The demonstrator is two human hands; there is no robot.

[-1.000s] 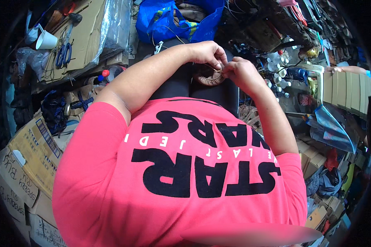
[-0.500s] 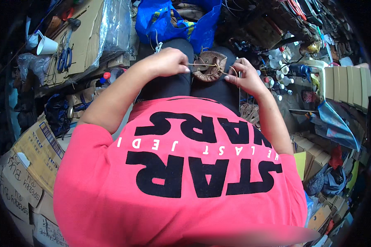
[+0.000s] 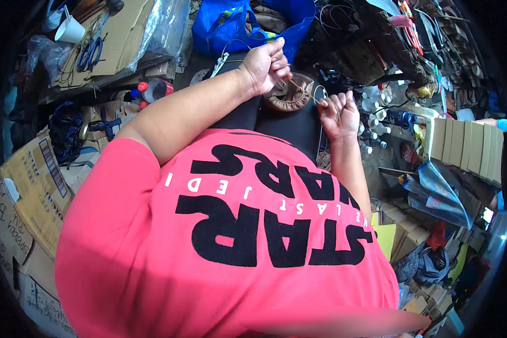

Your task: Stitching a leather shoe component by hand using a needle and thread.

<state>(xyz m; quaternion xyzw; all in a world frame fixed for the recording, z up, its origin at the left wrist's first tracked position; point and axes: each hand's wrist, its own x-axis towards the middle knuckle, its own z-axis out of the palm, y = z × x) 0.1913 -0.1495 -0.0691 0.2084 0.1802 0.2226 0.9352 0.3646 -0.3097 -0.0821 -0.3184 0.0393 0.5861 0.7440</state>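
A small brown leather piece [image 3: 290,98], curved like the toe of a moccasin with a gathered, stitched edge, lies between my thighs. Over its upper left part comes my left hand [image 3: 268,67], fingers curled, with a thin tan cord [image 3: 319,90] running from the leather toward it. My right hand [image 3: 340,115] is raised to the right of the leather, its fingers folded in a pinch beside the cord's loop. Both hands appear to grip the cord, though the fingertips partly hide it.
A blue bag [image 3: 222,28] stands just beyond my knees. Blue-handled scissors [image 3: 89,53] and a white cup [image 3: 70,28] rest at the left by cardboard sheets [image 3: 121,48]. Several small bottles [image 3: 372,121] stand at the right, near stacked tan boards [image 3: 466,143].
My left hand has moved up and right, now over the leather piece, its fingers curled tighter. My right hand has shifted slightly right and down and turned. The view has shifted a little.
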